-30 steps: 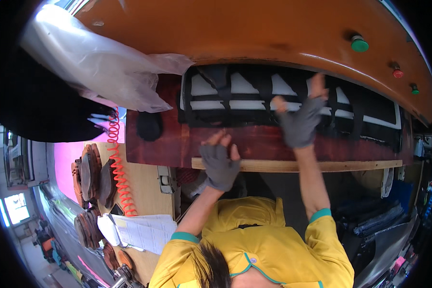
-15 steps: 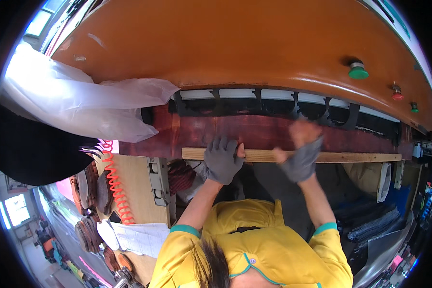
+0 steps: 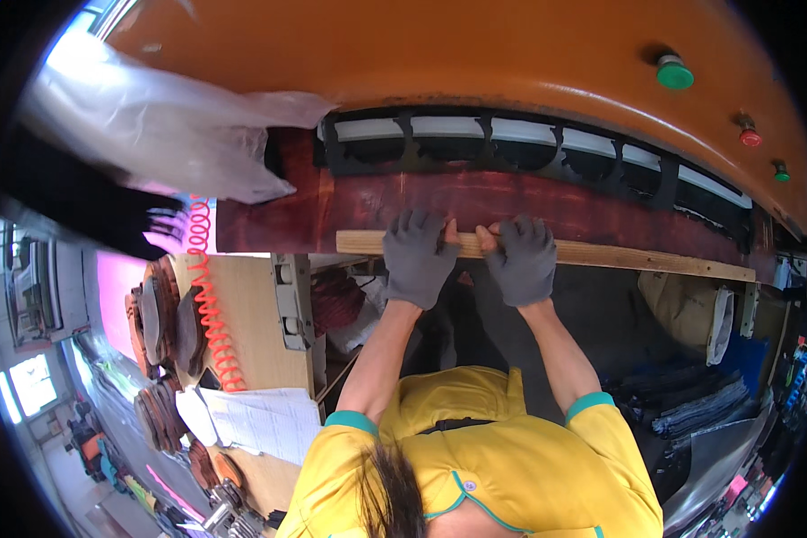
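A long wooden strip [image 3: 619,258] runs along the near edge of a dark red board [image 3: 475,193]. My left hand [image 3: 417,260], in a grey glove with bare fingertips showing, is closed over the strip, its fingers lying toward the board. Close to its right, my right hand [image 3: 522,260] grips the same strip in a matching glove. Beyond both hands lies a black sheet with a row of cut-out openings [image 3: 484,143], under the lip of an orange machine body [image 3: 475,54]. The undersides of both hands are hidden.
Cloudy plastic sheeting [image 3: 179,125] and fringed black material [image 3: 90,197] hang at the left. A red coiled hose [image 3: 208,314] crosses a wooden side table [image 3: 264,350] with papers [image 3: 251,421]. Green [image 3: 674,72] and red [image 3: 750,133] push buttons sit at upper right.
My right hand has come down and left from over the board onto the strip beside my left hand. The left hand stays on the strip. The black material at left has shifted and the view has tilted.
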Tool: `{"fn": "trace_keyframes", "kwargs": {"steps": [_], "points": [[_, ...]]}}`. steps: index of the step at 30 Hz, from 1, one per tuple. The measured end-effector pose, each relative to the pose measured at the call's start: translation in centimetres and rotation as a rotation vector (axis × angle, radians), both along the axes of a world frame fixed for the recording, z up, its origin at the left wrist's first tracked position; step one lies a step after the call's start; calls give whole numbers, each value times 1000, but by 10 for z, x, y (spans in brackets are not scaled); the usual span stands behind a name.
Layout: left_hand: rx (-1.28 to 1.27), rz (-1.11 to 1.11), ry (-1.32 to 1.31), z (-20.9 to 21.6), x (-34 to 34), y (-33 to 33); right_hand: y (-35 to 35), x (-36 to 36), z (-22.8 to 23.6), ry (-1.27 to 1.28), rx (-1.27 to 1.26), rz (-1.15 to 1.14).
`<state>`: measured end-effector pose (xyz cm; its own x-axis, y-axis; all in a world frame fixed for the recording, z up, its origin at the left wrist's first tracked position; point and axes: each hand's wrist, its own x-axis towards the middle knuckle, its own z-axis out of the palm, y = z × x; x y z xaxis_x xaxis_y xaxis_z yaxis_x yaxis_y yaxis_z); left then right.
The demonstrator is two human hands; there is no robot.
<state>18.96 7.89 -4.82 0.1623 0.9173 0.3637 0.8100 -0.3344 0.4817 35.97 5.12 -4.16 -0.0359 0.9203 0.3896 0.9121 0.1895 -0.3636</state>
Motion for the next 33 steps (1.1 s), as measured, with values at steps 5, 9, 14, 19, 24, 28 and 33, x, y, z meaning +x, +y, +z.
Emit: {"fn": "trace_keyframes", "kwargs": {"steps": [5,9,14,19,24,28,33], "points": [[-27,-23,-60,4,-5,-28,-22,-2,3,53,-19,-13],[-138,19,-157,14,-16,-52,-51,-2,14,212,-101,102],[189,375,-140,20,-45,2,-13,-31,34,376,19,237],[177,275,-4,20,-74,7,74,-111,52,236,28,198],[61,282,-80,18,-82,-38,80,-135,53,238,-185,268],[57,280,-40,22,-83,-58,67,-100,54,687,-198,457],[37,284,-18,30,-83,-76,49,-58,76,1785,-544,425]]}}
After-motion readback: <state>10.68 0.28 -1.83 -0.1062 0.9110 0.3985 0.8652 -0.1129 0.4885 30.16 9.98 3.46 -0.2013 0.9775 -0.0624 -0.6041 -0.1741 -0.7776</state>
